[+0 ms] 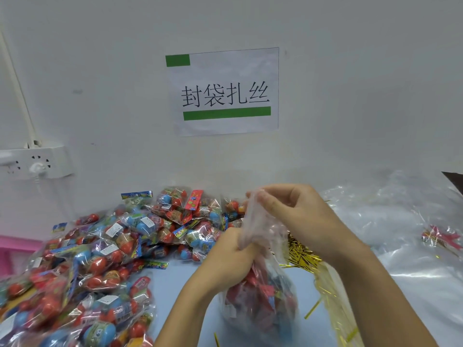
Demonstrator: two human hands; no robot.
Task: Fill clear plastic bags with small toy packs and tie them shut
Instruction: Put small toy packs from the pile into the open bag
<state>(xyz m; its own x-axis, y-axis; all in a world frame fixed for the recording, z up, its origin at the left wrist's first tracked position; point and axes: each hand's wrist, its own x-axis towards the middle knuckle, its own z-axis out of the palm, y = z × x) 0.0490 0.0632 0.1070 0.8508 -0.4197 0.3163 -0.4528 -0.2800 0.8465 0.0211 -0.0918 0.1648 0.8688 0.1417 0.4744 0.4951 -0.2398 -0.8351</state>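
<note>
A pale blue table [175, 284] carries heaped toy packs [100, 259], gold twist ties [303, 256] and empty clear bags [400, 234].

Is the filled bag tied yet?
Not yet: left hand grips the bag neck, right hand pinches its loose top; no gold tie on it.

1. The clear bag [260, 304] was thin, glossy plastic film, crinkled where it was gathered.
2. The toy packs [105, 251] were wrapped in shiny clear plastic that caught glare.
3. The twist ties [303, 256] looked metallic gold and reflective.
4. The counter [175, 276] was smooth, matt pale blue.
5. The sign [225, 91] was matt white paper.
6. The power strip [37, 162] was smooth white plastic.
7. The spare bags [390, 221] were glossy clear film.
</note>
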